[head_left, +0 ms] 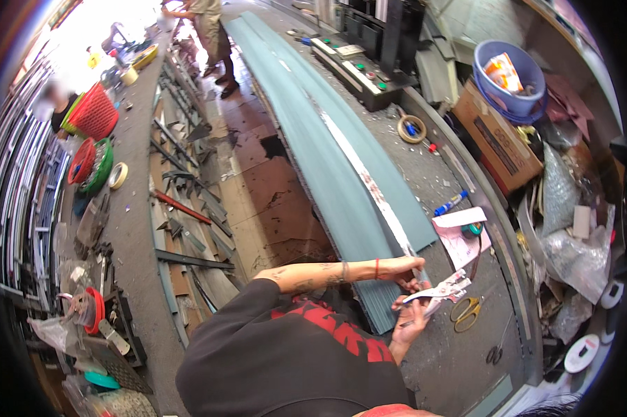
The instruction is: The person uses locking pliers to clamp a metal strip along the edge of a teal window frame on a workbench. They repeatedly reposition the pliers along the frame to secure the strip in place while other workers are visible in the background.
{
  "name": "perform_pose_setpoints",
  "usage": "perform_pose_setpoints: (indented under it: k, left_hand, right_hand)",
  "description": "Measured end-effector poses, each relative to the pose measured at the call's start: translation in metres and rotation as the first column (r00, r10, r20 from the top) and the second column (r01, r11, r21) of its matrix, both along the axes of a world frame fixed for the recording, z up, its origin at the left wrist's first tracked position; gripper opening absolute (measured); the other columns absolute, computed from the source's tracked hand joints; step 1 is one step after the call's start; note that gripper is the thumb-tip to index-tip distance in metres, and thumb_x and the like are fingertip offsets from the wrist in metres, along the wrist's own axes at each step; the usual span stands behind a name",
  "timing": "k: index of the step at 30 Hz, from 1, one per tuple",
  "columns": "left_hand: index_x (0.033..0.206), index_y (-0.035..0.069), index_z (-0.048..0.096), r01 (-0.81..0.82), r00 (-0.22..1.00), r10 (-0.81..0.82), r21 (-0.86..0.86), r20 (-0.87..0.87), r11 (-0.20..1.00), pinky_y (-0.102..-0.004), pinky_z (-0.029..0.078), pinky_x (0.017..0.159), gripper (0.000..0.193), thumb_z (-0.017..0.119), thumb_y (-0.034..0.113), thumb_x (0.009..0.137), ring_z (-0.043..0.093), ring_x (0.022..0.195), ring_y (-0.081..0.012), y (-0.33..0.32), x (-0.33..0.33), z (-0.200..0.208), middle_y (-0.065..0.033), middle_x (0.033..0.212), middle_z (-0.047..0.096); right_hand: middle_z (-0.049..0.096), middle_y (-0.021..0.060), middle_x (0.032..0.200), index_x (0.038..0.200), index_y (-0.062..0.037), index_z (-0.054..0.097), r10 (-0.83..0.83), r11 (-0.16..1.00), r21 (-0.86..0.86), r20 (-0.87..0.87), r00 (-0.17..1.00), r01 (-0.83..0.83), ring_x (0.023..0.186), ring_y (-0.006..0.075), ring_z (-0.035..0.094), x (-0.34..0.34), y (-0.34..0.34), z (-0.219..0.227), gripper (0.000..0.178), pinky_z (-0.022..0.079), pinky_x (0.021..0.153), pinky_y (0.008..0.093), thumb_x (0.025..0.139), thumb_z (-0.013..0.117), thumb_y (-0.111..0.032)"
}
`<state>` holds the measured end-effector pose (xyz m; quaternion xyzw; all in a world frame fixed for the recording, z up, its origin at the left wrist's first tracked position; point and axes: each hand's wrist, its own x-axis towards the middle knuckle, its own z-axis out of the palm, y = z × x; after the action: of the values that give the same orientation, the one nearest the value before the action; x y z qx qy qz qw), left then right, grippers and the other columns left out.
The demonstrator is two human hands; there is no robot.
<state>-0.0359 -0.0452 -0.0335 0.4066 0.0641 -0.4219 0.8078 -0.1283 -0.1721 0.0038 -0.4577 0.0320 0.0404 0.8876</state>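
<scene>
A long whitish strip runs along a long grey-green ribbed panel and reaches my left hand. My left forearm crosses the near part of the panel. The fingers of that hand are closed at the strip's near end; what lies between them is partly hidden. Just below it, my right hand is wrapped round the handles of a silver plier-like tool, whose head points right, past the panel's edge. Yellow-handled scissors lie beside the tool on the grey worktop.
A blue marker, paper and tape roll lie right of the panel. Farther right stand a cardboard box and blue bucket. Metal offcuts fill the left side. A person stands at the far end.
</scene>
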Motion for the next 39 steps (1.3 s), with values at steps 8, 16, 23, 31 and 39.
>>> perform_pose_setpoints:
  k: [8,16,23,31,39]
  left_hand:
    - [0.095,0.005,0.058,-0.081,0.993,0.103,0.303,-0.059,0.950,-0.0230,0.051,0.047,0.037,0.057,0.037,0.078,0.066,0.060,-0.0182,0.050,-0.018,0.020,-0.0092,0.088,0.064]
    - [0.081,0.007,0.057,-0.420,0.901,0.392,0.597,0.185,0.683,-0.0269,0.050,0.045,0.025,0.060,0.030,0.073,0.063,0.057,-0.0185,0.195,0.058,0.021,-0.0048,0.076,0.057]
    - [0.065,0.005,0.051,-0.694,0.668,0.643,0.625,0.375,0.356,-0.0295,0.043,0.047,0.017,0.057,0.021,0.068,0.051,0.051,-0.0163,0.300,0.110,0.028,-0.0058,0.059,0.050]
    - [0.077,0.007,0.049,-0.756,0.646,0.687,0.404,0.331,0.516,-0.0303,0.050,0.056,0.012,0.054,0.018,0.076,0.059,0.059,-0.0178,0.282,0.100,0.012,-0.0047,0.068,0.054]
    - [0.080,0.006,0.048,-0.669,0.738,0.672,0.187,0.057,0.719,-0.0421,0.050,0.080,0.012,0.054,0.016,0.076,0.059,0.083,-0.0260,0.301,0.094,0.011,-0.0089,0.089,0.056]
  right_hand:
    - [0.054,0.0132,0.086,0.134,0.0072,0.028,0.147,0.949,-0.286,0.035,0.989,-0.131,0.067,0.0168,0.053,-0.030,0.001,-0.006,0.067,0.044,0.060,0.0286,0.074,0.054,-0.008]
    - [0.058,0.0095,0.074,0.131,0.0093,0.033,0.157,0.956,-0.256,0.034,0.987,-0.143,0.065,0.0118,0.052,-0.036,0.001,-0.002,0.066,0.043,0.062,0.0236,0.073,0.057,-0.010]
    - [0.057,0.0119,0.074,0.134,0.0063,0.030,0.133,0.967,-0.215,-0.017,0.991,-0.133,0.063,0.0159,0.052,-0.047,0.006,0.005,0.070,0.044,0.063,0.0267,0.070,0.054,-0.005]
    - [0.055,0.0128,0.077,0.142,0.0020,0.018,0.019,0.957,-0.288,0.038,0.999,-0.008,0.063,0.0166,0.051,0.001,0.035,0.021,0.076,0.044,0.056,0.0281,0.074,0.052,-0.005]
    - [0.048,0.0152,0.115,0.143,-0.0029,0.016,-0.012,0.985,-0.167,0.166,0.986,0.040,0.071,0.0205,0.054,0.042,0.184,0.006,0.073,0.045,0.053,0.0315,0.080,0.052,-0.004]
